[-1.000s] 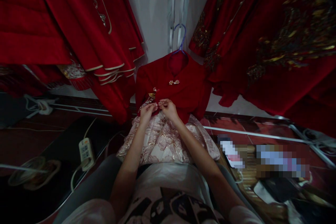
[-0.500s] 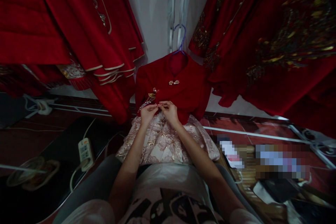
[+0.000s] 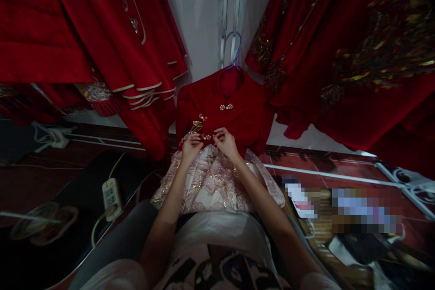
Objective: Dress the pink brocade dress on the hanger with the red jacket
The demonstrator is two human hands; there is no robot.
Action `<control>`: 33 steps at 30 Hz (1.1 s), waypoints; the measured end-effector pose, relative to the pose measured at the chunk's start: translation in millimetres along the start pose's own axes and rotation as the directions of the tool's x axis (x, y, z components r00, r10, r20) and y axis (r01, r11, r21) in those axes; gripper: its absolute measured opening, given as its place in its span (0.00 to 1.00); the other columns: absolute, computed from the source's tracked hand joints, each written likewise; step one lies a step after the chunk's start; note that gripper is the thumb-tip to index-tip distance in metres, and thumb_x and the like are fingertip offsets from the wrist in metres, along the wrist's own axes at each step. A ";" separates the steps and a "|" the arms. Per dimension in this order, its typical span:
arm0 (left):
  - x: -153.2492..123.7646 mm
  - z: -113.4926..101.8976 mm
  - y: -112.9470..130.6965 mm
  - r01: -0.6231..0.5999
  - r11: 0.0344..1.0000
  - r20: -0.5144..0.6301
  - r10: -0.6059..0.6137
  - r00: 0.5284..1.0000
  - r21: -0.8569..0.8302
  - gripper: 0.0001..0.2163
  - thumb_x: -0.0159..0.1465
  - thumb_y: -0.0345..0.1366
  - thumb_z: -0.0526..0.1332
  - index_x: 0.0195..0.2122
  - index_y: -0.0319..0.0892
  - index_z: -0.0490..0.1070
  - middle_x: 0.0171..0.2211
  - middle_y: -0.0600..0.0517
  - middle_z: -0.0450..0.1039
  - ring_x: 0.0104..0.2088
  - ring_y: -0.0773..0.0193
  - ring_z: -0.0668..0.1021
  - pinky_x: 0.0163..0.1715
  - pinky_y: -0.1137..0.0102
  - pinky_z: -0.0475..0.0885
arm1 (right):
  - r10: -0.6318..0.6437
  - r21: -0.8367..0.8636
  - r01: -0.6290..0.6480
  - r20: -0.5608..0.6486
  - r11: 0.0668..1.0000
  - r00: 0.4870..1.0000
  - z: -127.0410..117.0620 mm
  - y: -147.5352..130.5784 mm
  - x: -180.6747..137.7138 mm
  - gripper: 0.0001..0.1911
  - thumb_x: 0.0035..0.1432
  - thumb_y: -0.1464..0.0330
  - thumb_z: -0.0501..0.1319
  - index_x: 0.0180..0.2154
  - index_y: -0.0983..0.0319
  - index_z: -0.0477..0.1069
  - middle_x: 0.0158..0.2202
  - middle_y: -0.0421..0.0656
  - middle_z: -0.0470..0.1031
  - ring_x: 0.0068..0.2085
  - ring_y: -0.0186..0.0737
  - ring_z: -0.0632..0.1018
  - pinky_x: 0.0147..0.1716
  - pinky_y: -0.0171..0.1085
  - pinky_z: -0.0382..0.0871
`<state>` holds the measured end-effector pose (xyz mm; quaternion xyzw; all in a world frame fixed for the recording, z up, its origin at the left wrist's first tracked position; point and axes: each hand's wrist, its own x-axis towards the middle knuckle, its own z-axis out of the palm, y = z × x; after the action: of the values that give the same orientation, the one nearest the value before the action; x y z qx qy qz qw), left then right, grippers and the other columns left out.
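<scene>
Red jacket [image 3: 236, 122]: fastening the lower clasp [image 3: 206, 137] seemed underway; left hand [image 3: 190, 148] and right hand [image 3: 226, 145] flanked it, fingers apart; checking appeared due.

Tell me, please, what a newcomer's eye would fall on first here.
Probably the bright red jacket in the middle, on a purple hanger, with the left hand and right hand on either side of a beaded fastener near its lower edge. Next might come the red garments hanging at upper left and the gold-decorated red garment at upper right.
</scene>
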<state>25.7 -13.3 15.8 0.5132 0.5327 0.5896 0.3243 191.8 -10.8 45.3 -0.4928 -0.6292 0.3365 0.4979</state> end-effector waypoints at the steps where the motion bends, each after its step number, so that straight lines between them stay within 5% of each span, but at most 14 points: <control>1: -0.6 -1.0 -0.5 -0.004 1.000 -0.022 0.004 1.000 -0.002 0.14 0.47 0.26 0.65 0.37 0.39 0.72 0.35 0.50 0.76 0.29 0.70 0.76 0.33 0.73 0.73 | -0.005 -0.009 0.005 -0.023 1.000 1.000 -4.4 -1.1 -1.1 0.12 0.55 0.63 0.59 0.40 0.62 0.68 0.32 0.39 0.71 0.23 0.29 0.74 0.20 0.29 0.69; 10: -6.4 1.3 6.8 -0.064 0.998 0.076 0.065 0.995 -0.017 0.10 0.53 0.37 0.67 0.35 0.40 0.75 0.35 0.49 0.78 0.32 0.66 0.78 0.36 0.71 0.73 | -0.086 -0.035 0.085 -0.041 0.996 0.995 -1.3 -7.1 -5.5 0.09 0.54 0.66 0.60 0.38 0.63 0.70 0.32 0.41 0.74 0.32 0.33 0.76 0.35 0.33 0.73; 15: -7.9 3.8 0.8 -0.076 0.997 0.112 0.074 0.991 0.017 0.11 0.55 0.40 0.66 0.36 0.40 0.76 0.36 0.47 0.79 0.36 0.63 0.80 0.41 0.67 0.74 | 0.009 -0.001 -0.009 0.059 1.000 0.998 13.2 2.3 -2.1 0.11 0.51 0.68 0.63 0.39 0.64 0.71 0.35 0.43 0.76 0.31 0.32 0.76 0.35 0.33 0.73; 26: -11.2 6.8 2.3 -0.137 0.990 0.035 0.136 0.990 0.034 0.10 0.55 0.42 0.66 0.32 0.40 0.74 0.30 0.50 0.76 0.31 0.66 0.78 0.37 0.70 0.73 | 0.000 0.111 -0.013 0.113 0.994 0.994 9.7 9.1 0.4 0.08 0.52 0.69 0.63 0.36 0.63 0.74 0.33 0.43 0.78 0.32 0.32 0.77 0.37 0.33 0.73; 30: -5.0 9.0 8.1 -0.097 0.995 0.035 0.098 0.995 -0.027 0.09 0.56 0.40 0.66 0.33 0.40 0.74 0.31 0.49 0.77 0.32 0.65 0.78 0.37 0.70 0.72 | 0.087 0.186 -0.130 0.222 0.974 0.971 -1.1 4.1 0.6 0.09 0.50 0.70 0.64 0.36 0.64 0.74 0.32 0.43 0.78 0.31 0.32 0.77 0.35 0.33 0.74; 33: 7.6 12.1 16.7 -0.017 0.984 -0.023 0.013 1.000 -0.178 0.10 0.55 0.40 0.66 0.36 0.41 0.75 0.34 0.49 0.77 0.34 0.65 0.78 0.39 0.70 0.72 | 0.170 0.286 -0.299 0.402 0.910 0.900 -18.4 -6.3 0.8 0.11 0.48 0.70 0.66 0.36 0.65 0.74 0.33 0.44 0.78 0.32 0.32 0.78 0.34 0.33 0.75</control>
<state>38.0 -6.4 32.7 0.4797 0.4775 0.6429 0.3587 207.6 -13.0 56.3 -0.4006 -0.5783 0.5848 0.4038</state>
